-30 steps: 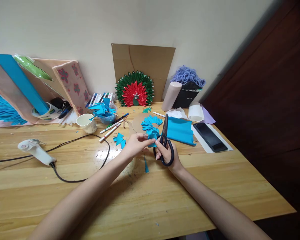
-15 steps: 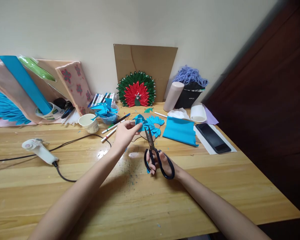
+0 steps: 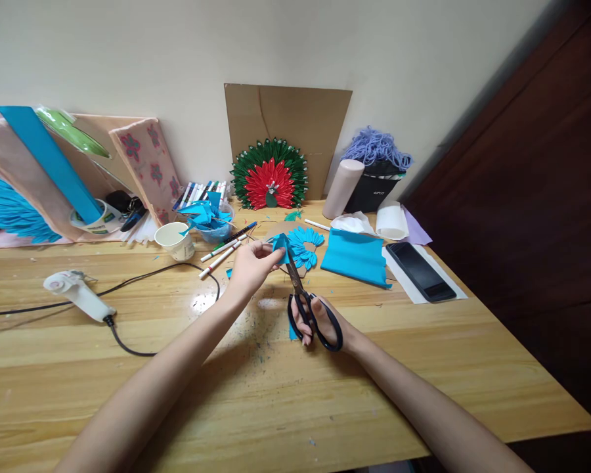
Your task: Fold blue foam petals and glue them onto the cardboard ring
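Between the thumb and fingers of my left hand (image 3: pixel 256 264) is a small piece of blue crepe paper (image 3: pixel 280 248). My right hand (image 3: pixel 328 322) holds black-handled scissors (image 3: pixel 296 282), its fingers through the loops. The scissor blades point away from me and meet the right edge of the piece. Just beyond, a ring of blue paper petals (image 3: pixel 309 244) lies on a brown cardboard disc (image 3: pixel 276 228), partly hidden by my left hand. A folded sheet of blue crepe paper (image 3: pixel 354 257) rests to the right. Another bit of blue paper (image 3: pixel 292 330) shows below my right hand.
A white hot glue gun (image 3: pixel 79 295) with a black cord lies at left. Near the wall are a paper cup (image 3: pixel 175 242), a bowl of blue scraps (image 3: pixel 209 220), markers (image 3: pixel 221 258), a red-green peacock craft (image 3: pixel 270 177) and a pink bottle (image 3: pixel 343 189). A phone (image 3: pixel 420 271) lies at right.
The blue paper piece in my left hand has moved slightly right and turned. The scissor blades have come together at its edge. A dark blue scrap now shows beside my left wrist.
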